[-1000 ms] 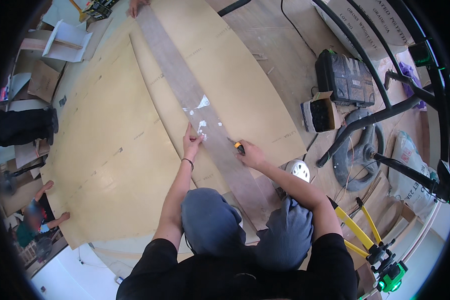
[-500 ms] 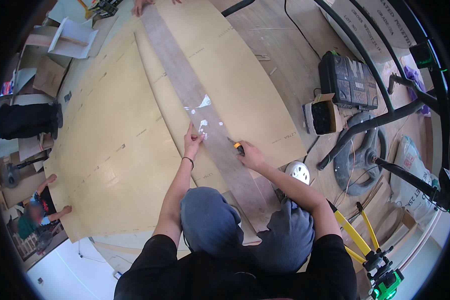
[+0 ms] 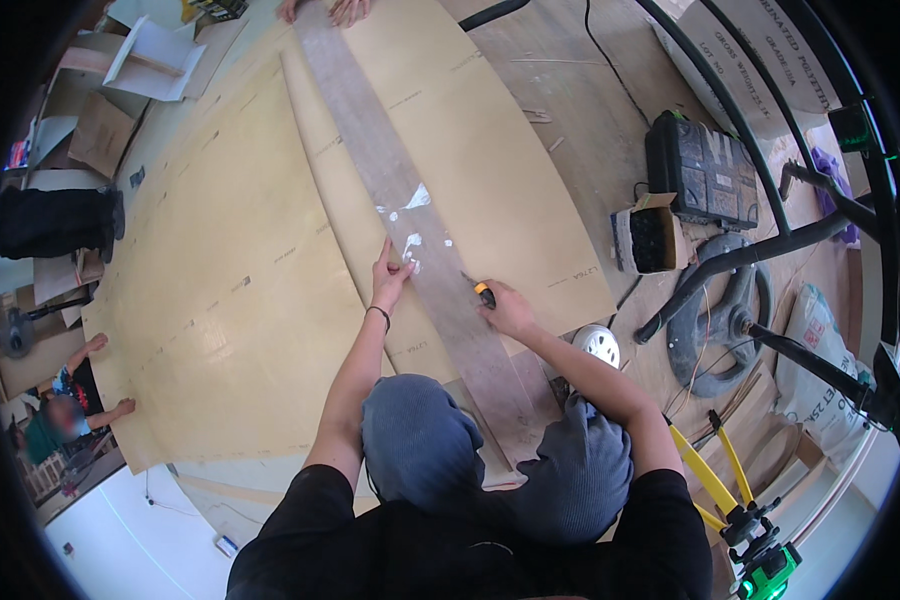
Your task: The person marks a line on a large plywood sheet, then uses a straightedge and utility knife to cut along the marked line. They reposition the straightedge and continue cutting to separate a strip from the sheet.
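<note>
A long grey-brown plank (image 3: 370, 130) lies across a tan printed sheet (image 3: 510, 190), with torn white scraps (image 3: 417, 197) on its middle. My left hand (image 3: 391, 282) rests at the plank's left edge, index finger stretched out and thumb on the surface. In my right hand (image 3: 511, 309) is a yellow and black utility knife (image 3: 485, 294), its tip at the plank's right edge. At the far end, another person's hands (image 3: 348, 12) touch the plank. A second tan sheet (image 3: 200, 320) lies to the left, its near edge slightly raised beside the plank.
Another person (image 3: 75, 410) has hands at the left sheet's edge. To the right are a black tool case (image 3: 705, 165), an open carton (image 3: 652, 235), a black metal frame (image 3: 710, 265) with a round base, a white disc (image 3: 595, 346) and a yellow-legged tripod (image 3: 705, 470).
The view has shifted slightly, moving the sheets and plank a little in the picture. My hands keep nearly the same places on the plank. The far person's hand shows more fully.
</note>
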Action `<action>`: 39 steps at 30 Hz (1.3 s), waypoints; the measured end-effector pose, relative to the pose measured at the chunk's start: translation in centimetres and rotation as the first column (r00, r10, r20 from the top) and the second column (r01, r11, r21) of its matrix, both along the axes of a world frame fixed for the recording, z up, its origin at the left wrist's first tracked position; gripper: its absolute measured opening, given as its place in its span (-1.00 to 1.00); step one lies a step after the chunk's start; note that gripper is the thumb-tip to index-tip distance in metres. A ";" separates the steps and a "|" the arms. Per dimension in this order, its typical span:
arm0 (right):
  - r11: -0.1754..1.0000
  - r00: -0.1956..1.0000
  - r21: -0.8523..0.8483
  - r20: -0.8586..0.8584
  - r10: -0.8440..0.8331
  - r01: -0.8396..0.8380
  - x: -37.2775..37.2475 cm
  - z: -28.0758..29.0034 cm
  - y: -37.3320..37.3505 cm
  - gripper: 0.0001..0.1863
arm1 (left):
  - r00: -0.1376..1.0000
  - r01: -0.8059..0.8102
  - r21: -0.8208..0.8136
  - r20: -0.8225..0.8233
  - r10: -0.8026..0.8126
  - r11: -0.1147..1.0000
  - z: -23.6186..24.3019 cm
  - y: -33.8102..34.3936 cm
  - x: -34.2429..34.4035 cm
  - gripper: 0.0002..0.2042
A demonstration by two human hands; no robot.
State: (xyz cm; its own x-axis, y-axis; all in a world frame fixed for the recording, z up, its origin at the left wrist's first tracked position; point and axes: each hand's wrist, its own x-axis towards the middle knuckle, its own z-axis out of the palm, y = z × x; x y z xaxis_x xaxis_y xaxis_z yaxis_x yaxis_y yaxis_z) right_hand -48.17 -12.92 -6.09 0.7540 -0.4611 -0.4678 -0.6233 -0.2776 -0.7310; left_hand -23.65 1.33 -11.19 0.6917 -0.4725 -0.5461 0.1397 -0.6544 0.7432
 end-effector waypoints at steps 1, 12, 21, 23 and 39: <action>1.000 1.000 -0.011 0.008 0.001 -0.001 0.0 -0.1 -0.1 -0.55 | 0.999 0.024 -0.015 0.041 -0.024 1.000 -0.1 0.0 0.1 -0.17; 1.000 0.999 -0.021 -0.029 0.017 -0.017 -0.6 0.0 -0.3 -0.64 | 1.000 0.002 0.013 0.031 -0.002 1.000 0.0 -0.2 -0.2 -0.17; 1.000 0.999 -0.011 -0.028 0.026 -0.026 -0.5 -0.2 -0.4 -0.64 | 1.000 -0.018 -0.035 0.006 0.018 0.999 0.7 -0.4 -0.4 -0.17; 1.000 1.000 -0.013 -0.023 0.020 -0.020 -0.6 -0.2 -0.4 -0.64 | 1.000 -0.021 -0.045 0.009 0.021 0.999 0.6 -0.3 -0.4 -0.17; 1.000 1.000 -0.015 -0.014 0.005 -0.005 -0.5 -0.6 -0.1 -0.31 | 0.999 -0.021 -0.008 -0.043 0.020 1.000 -0.1 -0.1 0.1 -0.16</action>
